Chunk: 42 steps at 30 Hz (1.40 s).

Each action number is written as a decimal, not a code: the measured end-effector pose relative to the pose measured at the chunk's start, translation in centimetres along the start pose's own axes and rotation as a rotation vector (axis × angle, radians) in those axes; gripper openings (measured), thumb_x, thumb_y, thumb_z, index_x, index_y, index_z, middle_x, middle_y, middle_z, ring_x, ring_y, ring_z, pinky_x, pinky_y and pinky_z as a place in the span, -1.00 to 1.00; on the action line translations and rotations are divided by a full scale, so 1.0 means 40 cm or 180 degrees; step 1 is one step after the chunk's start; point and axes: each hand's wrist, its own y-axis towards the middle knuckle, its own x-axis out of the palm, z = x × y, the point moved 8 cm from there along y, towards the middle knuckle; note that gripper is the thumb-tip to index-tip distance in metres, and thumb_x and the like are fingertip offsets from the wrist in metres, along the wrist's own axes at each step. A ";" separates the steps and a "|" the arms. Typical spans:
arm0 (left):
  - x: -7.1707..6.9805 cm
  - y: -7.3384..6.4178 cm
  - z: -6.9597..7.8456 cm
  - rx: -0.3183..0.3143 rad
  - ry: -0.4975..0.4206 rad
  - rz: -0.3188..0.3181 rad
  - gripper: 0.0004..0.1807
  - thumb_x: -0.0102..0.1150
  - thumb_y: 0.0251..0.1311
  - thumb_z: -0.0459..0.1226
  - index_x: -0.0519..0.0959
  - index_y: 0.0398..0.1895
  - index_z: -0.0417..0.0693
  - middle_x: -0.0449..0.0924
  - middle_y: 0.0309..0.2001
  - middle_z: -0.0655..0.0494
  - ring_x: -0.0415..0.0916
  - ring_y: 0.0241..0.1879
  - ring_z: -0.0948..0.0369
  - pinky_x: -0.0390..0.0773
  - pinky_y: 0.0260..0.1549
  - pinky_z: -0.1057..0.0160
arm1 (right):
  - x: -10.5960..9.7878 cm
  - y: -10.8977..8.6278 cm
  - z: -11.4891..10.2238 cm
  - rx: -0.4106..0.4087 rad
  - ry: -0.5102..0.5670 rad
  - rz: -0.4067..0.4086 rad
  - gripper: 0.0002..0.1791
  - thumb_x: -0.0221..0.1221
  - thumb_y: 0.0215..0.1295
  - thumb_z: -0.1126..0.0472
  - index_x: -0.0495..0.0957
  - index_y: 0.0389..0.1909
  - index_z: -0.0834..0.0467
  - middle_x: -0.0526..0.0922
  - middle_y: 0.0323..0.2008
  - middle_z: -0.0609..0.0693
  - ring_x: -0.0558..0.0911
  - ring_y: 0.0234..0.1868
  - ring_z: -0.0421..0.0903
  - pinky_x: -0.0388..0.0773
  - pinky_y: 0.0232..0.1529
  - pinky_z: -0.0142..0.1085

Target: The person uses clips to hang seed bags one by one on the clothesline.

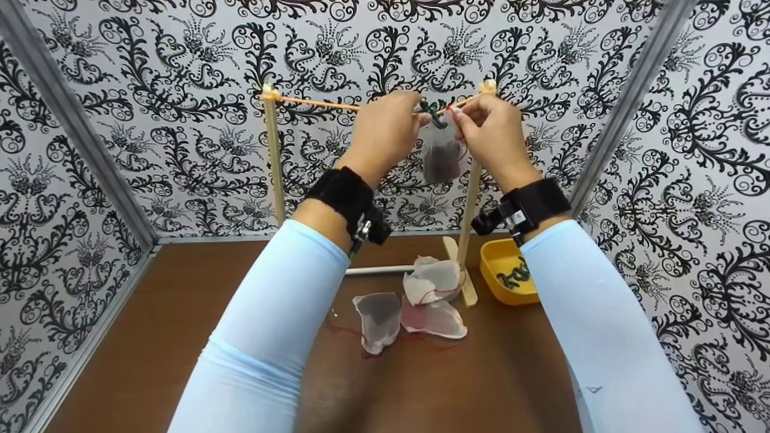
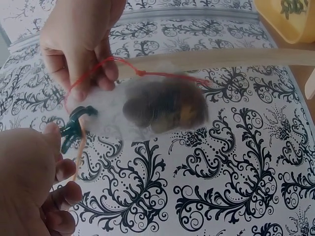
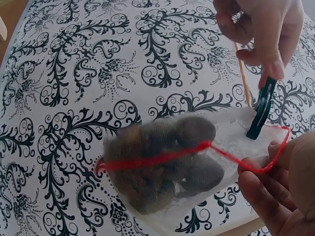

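Note:
A see-through mesh bag (image 1: 442, 161) with dark, roundish lumps inside hangs at an orange cord (image 1: 319, 103) strung between two wooden posts. At the bag's top edge sits a dark green clothespin (image 3: 263, 109), over the cord. My left hand (image 1: 388, 129) pinches the clothespin's handle end between thumb and fingers. With thumb and fingertips, my right hand (image 1: 496, 129) pinches the bag's upper corner beside the clothespin. A red drawstring (image 3: 206, 145) loops past the right fingers and runs along the bag.
Several more mesh bags with red strings lie on the brown table, among them a dark-filled bag (image 1: 380, 319). A yellow bin (image 1: 493, 258) at the right holds green clothespins (image 1: 514, 275). The right post (image 1: 471, 210) has a wooden foot, and a white rod (image 1: 379, 270) lies low behind.

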 end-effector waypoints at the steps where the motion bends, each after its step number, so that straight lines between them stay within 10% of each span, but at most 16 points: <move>1: -0.002 -0.006 -0.004 -0.0009 -0.0045 -0.0009 -0.41 0.11 0.72 0.11 0.51 0.64 0.12 0.61 0.58 0.14 0.65 0.48 0.14 0.62 0.52 0.18 | 0.002 -0.001 0.004 0.0005 0.0002 -0.0010 -0.89 0.38 0.62 0.22 0.75 -0.02 0.18 0.84 -0.16 0.03 0.80 -0.26 -0.13 0.84 -0.17 -0.35; 13: -0.018 -0.196 -0.132 0.0045 -0.0782 0.0689 -0.66 0.21 0.71 -0.01 0.77 0.21 0.01 0.79 0.05 0.09 0.72 -0.03 0.13 0.75 0.03 0.18 | 0.013 -0.026 0.040 -0.0072 -0.0012 0.0028 -0.85 0.42 0.60 0.15 0.76 -0.12 0.17 0.79 -0.31 -0.06 0.77 -0.37 -0.18 0.77 -0.31 -0.42; 21: 0.099 -0.415 -0.322 -0.0172 -0.0873 0.1146 -0.72 0.37 0.59 -0.08 0.82 0.08 -0.08 0.84 -0.10 -0.02 0.79 -0.18 -0.03 0.80 -0.12 -0.05 | 0.028 -0.051 0.078 0.0094 0.0063 -0.0070 -0.86 0.43 0.58 0.16 0.76 -0.10 0.16 0.82 -0.28 0.00 0.80 -0.32 -0.12 0.84 -0.22 -0.32; 33: 0.409 -0.653 -0.659 -0.1406 -0.0658 0.0151 -0.70 0.35 0.57 -0.11 0.83 0.10 -0.12 0.84 0.11 -0.18 0.80 0.12 -0.29 0.73 0.13 -0.37 | 0.024 -0.087 0.163 0.0214 0.0346 -0.0174 -0.84 0.42 0.58 0.21 0.76 -0.04 0.24 0.86 -0.19 0.12 0.84 -0.25 -0.06 0.88 -0.12 -0.31; 42: 0.507 -0.725 -0.722 -0.1576 -0.0570 -0.0282 -0.73 0.40 0.49 -0.23 0.84 0.11 -0.17 0.81 0.16 -0.24 0.77 0.15 -0.32 0.73 0.14 -0.40 | -0.009 -0.135 0.321 0.0400 -0.0120 -0.0204 -0.76 0.36 0.64 0.09 0.77 -0.07 0.22 0.83 -0.27 0.05 0.76 -0.36 -0.13 0.81 -0.30 -0.35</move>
